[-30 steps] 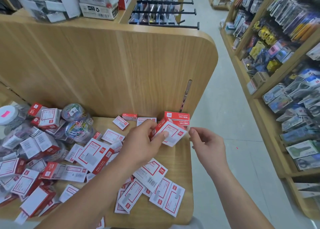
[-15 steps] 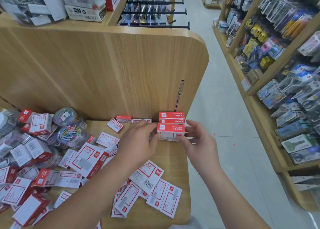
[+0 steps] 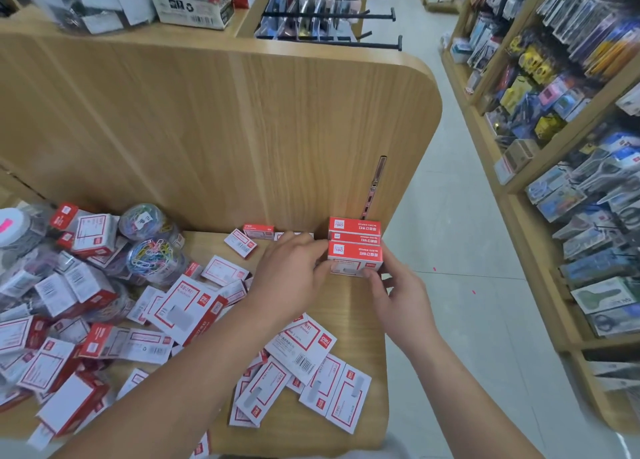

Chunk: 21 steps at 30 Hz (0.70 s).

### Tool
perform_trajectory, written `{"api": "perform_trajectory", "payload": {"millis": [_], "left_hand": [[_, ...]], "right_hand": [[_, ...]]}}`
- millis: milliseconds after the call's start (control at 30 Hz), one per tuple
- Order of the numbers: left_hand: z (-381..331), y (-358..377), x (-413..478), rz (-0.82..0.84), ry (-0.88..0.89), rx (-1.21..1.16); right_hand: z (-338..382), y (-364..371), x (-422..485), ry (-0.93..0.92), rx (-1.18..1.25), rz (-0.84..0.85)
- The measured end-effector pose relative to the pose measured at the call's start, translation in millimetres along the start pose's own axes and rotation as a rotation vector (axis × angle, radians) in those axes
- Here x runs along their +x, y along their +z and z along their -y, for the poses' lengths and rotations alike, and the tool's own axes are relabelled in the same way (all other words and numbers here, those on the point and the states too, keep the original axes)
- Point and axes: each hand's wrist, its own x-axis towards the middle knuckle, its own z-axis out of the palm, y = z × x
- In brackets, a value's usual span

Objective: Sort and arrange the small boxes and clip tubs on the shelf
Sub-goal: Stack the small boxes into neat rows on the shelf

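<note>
Left hand (image 3: 294, 271) and right hand (image 3: 398, 292) pinch one small box (image 3: 355, 256) by its ends. Shelf (image 3: 346, 306): loose boxes (image 3: 183, 309) heaped left and middle; two clip tubs (image 3: 152, 254) back left; held box far right, just before stacked boxes (image 3: 354, 230).

A pale wooden shelf (image 3: 360, 313) stands against a tall back panel (image 3: 242, 129) with a rounded corner. To its right a grey tiled floor (image 3: 450, 216) forms an aisle, lined by wooden racks (image 3: 542, 257) of hanging packets. Black pegs (image 3: 329, 16) jut out beyond the panel.
</note>
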Motion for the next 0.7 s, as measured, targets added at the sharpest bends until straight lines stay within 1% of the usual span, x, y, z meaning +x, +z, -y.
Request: {"api": "perform_trajectory", "payload": {"millis": [100,233,400,600,700], "left_hand": [[-3,-1,1,0.003,0.004,0.019],[-2,-4,0,0.018,0.014,0.054],[-2,-6,-1,0.03,0.03,0.051],[7,-6,2,0.068,0.057,0.053],[6,-5,2,0.083,0.058,0.072]], "right_hand": [[-11,1,3,0.022,-0.042,0.018],[-6,5,1,-0.024,-0.091,0.01],[-1,1,2,-0.076,-0.079,0.015],[-12,2,4,-0.036,-0.109,0.032],[-5,4,-1,-0.029,-0.105,0.006]]}}
